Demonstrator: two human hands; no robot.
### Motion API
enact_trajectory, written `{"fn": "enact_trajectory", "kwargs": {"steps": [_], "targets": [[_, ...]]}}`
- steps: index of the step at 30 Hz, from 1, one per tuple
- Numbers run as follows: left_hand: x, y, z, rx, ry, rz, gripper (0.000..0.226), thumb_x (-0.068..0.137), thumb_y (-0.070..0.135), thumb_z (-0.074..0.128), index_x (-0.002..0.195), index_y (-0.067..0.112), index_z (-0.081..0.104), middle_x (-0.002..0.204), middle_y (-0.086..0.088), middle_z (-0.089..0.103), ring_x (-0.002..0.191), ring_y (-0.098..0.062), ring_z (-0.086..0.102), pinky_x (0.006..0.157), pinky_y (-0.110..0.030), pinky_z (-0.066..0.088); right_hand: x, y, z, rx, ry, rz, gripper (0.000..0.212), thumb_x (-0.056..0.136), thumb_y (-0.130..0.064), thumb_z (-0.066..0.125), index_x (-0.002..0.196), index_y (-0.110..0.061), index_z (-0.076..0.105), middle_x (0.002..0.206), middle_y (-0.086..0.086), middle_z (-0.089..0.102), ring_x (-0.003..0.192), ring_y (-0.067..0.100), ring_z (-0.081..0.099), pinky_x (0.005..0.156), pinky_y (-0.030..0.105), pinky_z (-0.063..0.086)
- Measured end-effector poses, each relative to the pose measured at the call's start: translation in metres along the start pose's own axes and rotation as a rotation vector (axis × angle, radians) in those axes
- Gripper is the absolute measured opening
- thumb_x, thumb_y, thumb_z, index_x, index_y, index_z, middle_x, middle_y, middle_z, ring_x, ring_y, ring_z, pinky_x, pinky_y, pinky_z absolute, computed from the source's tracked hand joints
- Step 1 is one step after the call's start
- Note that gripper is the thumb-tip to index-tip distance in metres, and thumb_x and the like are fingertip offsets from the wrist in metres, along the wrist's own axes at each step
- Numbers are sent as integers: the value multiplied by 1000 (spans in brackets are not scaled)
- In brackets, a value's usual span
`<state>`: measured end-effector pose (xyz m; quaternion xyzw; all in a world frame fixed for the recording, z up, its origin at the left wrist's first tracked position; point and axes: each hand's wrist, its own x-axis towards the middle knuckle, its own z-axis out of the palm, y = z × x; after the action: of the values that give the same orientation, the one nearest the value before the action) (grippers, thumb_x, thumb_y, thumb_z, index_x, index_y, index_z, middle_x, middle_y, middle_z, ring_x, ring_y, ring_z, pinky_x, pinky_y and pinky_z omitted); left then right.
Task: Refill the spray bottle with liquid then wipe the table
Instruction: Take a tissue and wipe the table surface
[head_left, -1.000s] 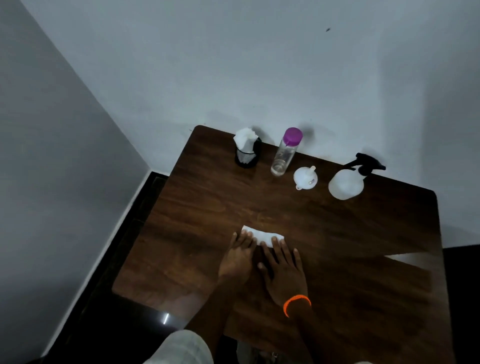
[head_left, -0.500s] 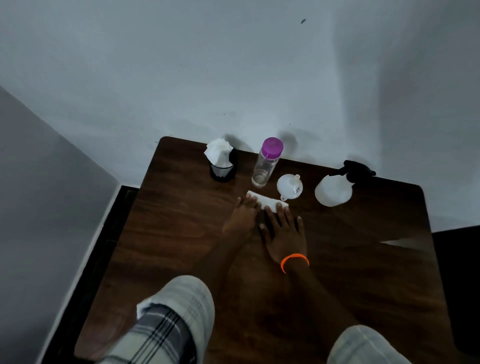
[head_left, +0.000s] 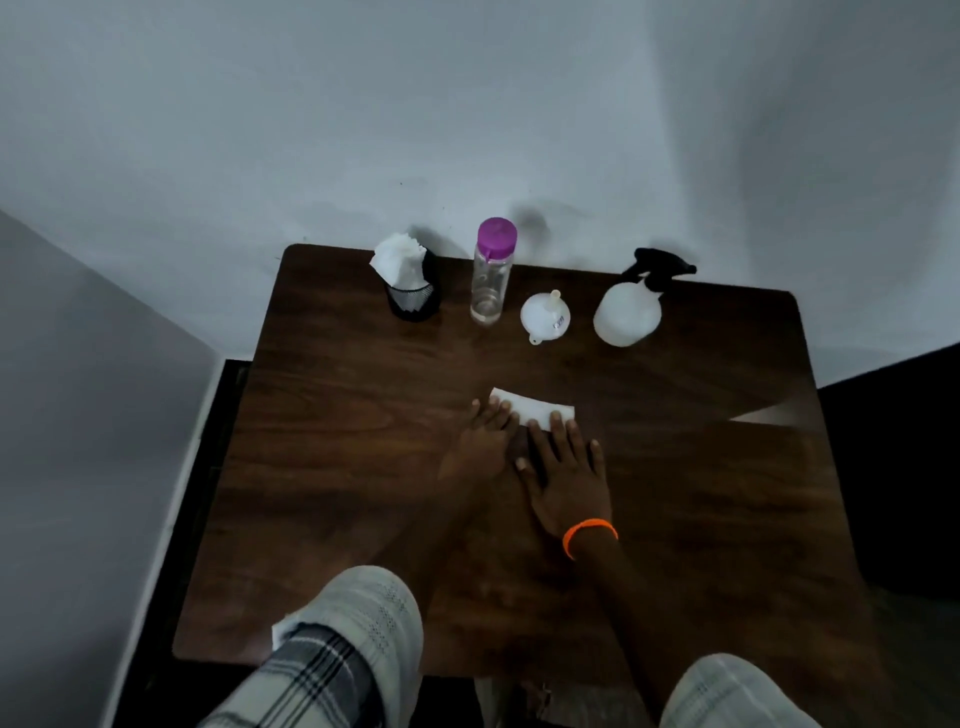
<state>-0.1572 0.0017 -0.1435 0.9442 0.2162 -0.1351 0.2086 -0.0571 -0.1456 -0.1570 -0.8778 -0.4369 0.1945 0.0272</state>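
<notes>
Spray bottle (head_left: 627, 313) upright at far right of the dark wooden table (head_left: 332, 467), black trigger head on top. Just left of it, white funnel (head_left: 545, 317), then clear bottle (head_left: 490, 273) with purple cap, then black mesh cup of tissues (head_left: 410, 283). Mid-table, white folded tissue (head_left: 532, 408) pressed flat under straight fingers of left hand (head_left: 480, 441) and right hand (head_left: 566, 475), side by side; orange band (head_left: 588, 534) on right wrist.

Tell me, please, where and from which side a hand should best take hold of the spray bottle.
Probably the narrow neck of the spray bottle, just under its black trigger head. It stands upright, its body is wide and round, and the funnel stands on its left, so come from the front-right.
</notes>
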Motion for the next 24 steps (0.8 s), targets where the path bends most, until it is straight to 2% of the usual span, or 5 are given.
{"fn": "enact_trajectory", "kwargs": {"steps": [2,6,8,12,24], "targets": [[-16,5,11,-3,12,-7,70,87,36,22,139,5,57,148,-18,51,143,-34,40,119,-53,23,-18,3,8,-12,0,-11,63,101,-63,22,159,-44,7,170,-7,-1,157,17,-1,125,49,5],[-58,29,23,-37,2,-34,70,89,36,21,148,7,46,157,-15,39,151,-28,26,126,-46,7,-58,10,24,0,35,-38,62,100,-61,30,158,-43,18,169,-6,8,157,19,8,124,50,10],[-77,41,33,-49,5,-61,66,88,32,25,141,5,54,150,-17,49,146,-31,36,124,-48,17,-78,13,30,-15,12,-66,62,100,-61,28,159,-43,16,169,-6,5,157,18,6,124,50,7],[-116,65,67,-23,26,-67,53,84,30,55,130,3,65,135,-18,62,133,-35,53,119,-51,26,-121,27,40,-28,-25,-128,63,100,-61,27,159,-43,12,170,-6,5,157,18,5,124,50,5],[-150,172,107,-54,-96,-49,54,84,34,43,120,8,72,128,-12,68,128,-30,59,117,-44,16,-213,114,58,-64,-26,-99,61,100,-56,39,157,-42,25,168,-6,16,155,17,18,121,49,16]]}}
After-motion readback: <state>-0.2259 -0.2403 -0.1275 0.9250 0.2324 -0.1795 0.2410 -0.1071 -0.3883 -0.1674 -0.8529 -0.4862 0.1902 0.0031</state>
